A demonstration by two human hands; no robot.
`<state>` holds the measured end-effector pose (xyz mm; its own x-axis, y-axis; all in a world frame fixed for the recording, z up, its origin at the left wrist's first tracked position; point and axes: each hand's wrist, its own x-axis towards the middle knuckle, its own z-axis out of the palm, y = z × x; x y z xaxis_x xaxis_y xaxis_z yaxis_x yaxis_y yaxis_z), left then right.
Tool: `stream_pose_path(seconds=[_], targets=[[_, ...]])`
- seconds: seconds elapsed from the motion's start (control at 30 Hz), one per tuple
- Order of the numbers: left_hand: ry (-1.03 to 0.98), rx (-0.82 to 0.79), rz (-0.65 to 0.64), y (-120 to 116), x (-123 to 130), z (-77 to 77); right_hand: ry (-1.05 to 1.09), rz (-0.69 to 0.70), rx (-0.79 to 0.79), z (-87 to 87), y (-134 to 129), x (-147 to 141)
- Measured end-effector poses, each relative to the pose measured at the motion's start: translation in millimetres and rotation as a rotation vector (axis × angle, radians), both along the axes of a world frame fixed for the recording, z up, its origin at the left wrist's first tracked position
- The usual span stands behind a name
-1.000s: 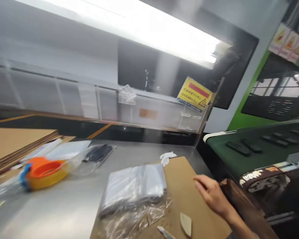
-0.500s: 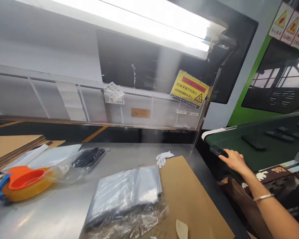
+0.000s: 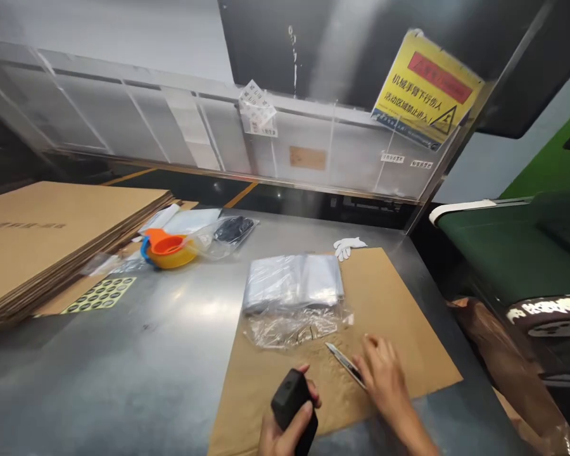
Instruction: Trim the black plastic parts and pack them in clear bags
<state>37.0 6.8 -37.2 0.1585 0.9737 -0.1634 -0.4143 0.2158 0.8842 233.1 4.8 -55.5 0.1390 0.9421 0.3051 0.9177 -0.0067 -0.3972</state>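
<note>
My left hand (image 3: 285, 437) grips a small black plastic part (image 3: 292, 400) at the near edge of a brown cardboard sheet (image 3: 399, 316) that lies on the steel table (image 3: 123, 354). My right hand (image 3: 384, 380) lies on the cardboard with its fingers on a slim metal blade tool (image 3: 344, 364). Just beyond the tool sits a stack of clear plastic bags (image 3: 292, 285) with crumpled clear film (image 3: 289, 326) in front of it.
A white glove (image 3: 349, 247) lies at the cardboard's far corner. An orange and yellow bowl (image 3: 168, 248), a bagged black item (image 3: 232, 229), a green dotted sticker sheet (image 3: 99, 294) and flat cardboard stacks (image 3: 52, 234) are at left. A green conveyor (image 3: 503, 253) runs at right, with a clear guard and yellow sign (image 3: 427, 92) behind.
My right hand has left the green conveyor and come down onto the cardboard by the blade tool. My left hand now holds a black part. The view has tilted down.
</note>
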Motion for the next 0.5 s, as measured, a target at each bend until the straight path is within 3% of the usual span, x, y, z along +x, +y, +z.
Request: stream_pose_path(seconds=[0.07,0.13,0.23,0.3,0.4,0.5], targets=[[0.055,0.090,-0.096,-6,-12,-1.3,0.011,-0.048,-0.048,-6.8,10,23],[0.107,0.183,-0.180,-10,-23,-4.1,0.040,-0.008,-0.093,-8.5,14,35],[0.227,0.353,-0.297,-12,-32,-6.6,0.108,0.126,-0.145,11.1,2,23],[0.330,0.433,-0.357,-9,-34,-4.9,0.204,0.321,-0.151,36.6,-13,-1],[0.421,0.492,-0.411,-5,-33,0.4,0.248,0.728,0.007,74.3,-29,-43],[0.428,0.513,-0.416,-5,-34,5.3,0.161,0.893,0.123,92.5,-31,-66]])
